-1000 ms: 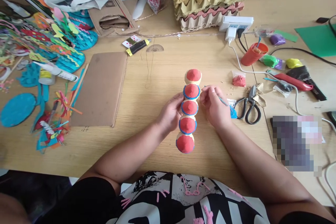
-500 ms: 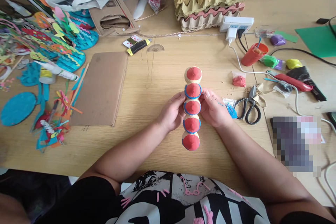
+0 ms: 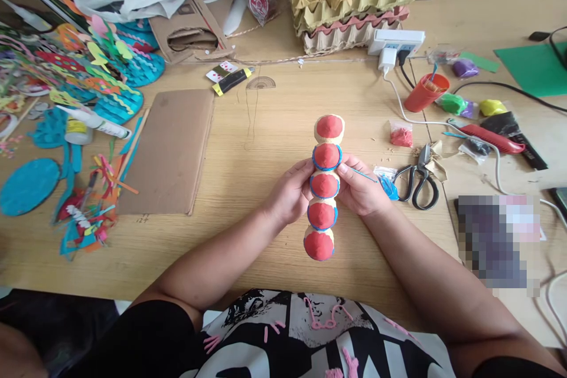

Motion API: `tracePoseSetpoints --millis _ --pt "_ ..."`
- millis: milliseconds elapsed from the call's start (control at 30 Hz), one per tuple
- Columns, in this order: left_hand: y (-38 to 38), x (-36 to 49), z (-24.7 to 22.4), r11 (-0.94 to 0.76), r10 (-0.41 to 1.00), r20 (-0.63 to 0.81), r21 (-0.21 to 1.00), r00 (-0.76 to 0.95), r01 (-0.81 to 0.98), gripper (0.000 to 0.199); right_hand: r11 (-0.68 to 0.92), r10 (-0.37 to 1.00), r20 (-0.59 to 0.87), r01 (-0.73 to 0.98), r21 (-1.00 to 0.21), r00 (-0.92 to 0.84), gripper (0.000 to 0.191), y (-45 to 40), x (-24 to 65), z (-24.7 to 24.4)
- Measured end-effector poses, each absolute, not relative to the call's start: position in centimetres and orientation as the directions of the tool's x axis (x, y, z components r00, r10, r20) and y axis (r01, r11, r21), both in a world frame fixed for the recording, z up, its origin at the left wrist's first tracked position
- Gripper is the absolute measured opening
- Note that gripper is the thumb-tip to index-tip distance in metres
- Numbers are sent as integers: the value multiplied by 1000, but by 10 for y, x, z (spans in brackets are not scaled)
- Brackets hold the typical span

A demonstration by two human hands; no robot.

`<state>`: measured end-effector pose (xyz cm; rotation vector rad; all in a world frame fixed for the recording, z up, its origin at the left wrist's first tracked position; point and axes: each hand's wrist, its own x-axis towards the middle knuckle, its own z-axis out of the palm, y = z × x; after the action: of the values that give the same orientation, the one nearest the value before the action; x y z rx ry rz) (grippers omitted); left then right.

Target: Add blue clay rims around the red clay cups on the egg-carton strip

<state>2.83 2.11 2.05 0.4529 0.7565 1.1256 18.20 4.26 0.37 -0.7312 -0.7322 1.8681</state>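
Note:
A strip of egg-carton cups with red domed tops stands out in the middle, its long side running away from me. Blue edging rings several of the domes; the farthest one shows none. My left hand grips the strip's left side, fingers partly hidden behind it. On the right side, my right hand has its thumb and fingers pressed together at the strip, near the second dome. A thin blue strand sticks out to the right from that thumb.
Cardboard lies left, beside blue pieces and colourful scraps. Right of my hands are scissors, a blue clay packet, a red packet and an orange cup. Egg trays and a power strip stand at the back.
The strip has tilted slightly, its near end shifting left and toward me and its far end slightly right. More of the blue strand shows beside my right thumb.

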Motion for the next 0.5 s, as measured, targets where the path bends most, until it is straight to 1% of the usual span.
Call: tracePoseSetpoints --millis 200,300,500 --pt "23 25 17 305 952 -208 721 226 -622 30 -364 925 -209 -584 -725 -317 31 41 182 10" --pt "24 23 18 267 960 -155 761 235 -591 33 -370 922 -214 -574 -730 -323 28 41 183 11" --pt "25 23 18 248 967 -162 786 198 -567 37 -379 909 -183 -557 -739 -375 22 41 182 7"
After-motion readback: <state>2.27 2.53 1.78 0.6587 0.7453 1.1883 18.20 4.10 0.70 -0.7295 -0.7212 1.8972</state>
